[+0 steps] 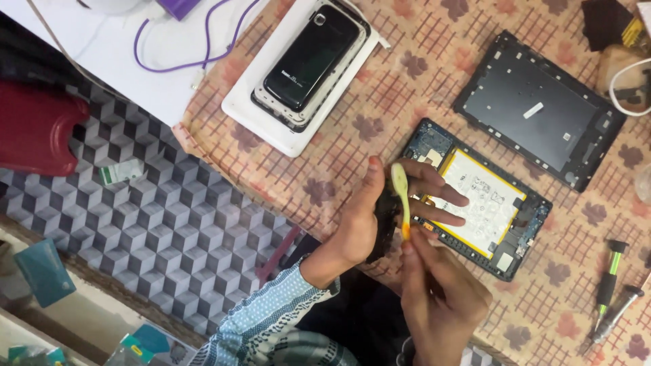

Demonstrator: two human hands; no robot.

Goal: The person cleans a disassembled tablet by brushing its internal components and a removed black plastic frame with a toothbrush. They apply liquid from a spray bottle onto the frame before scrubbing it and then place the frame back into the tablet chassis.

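We're working mid-tabletop (325, 135): left hand (369, 220) is gripping the opened tablet (478, 196) at its edge, right hand (441, 291) is pinching a yellow toothbrush (401, 196), long axis 12–6, head up. Back cover (539, 112) is sitting at 1 o'clock, stacked phones (308, 61) at 11, screwdrivers (610, 291) at 4. Tabletop edge is running close at 9.

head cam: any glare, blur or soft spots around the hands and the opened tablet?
Head view: even, soft light, faint shadows. Left hand and right hand slightly soft, as is the yellow-handled brush. Opened tablet reads clearly; mild sheen on the black phone. Corners blur.
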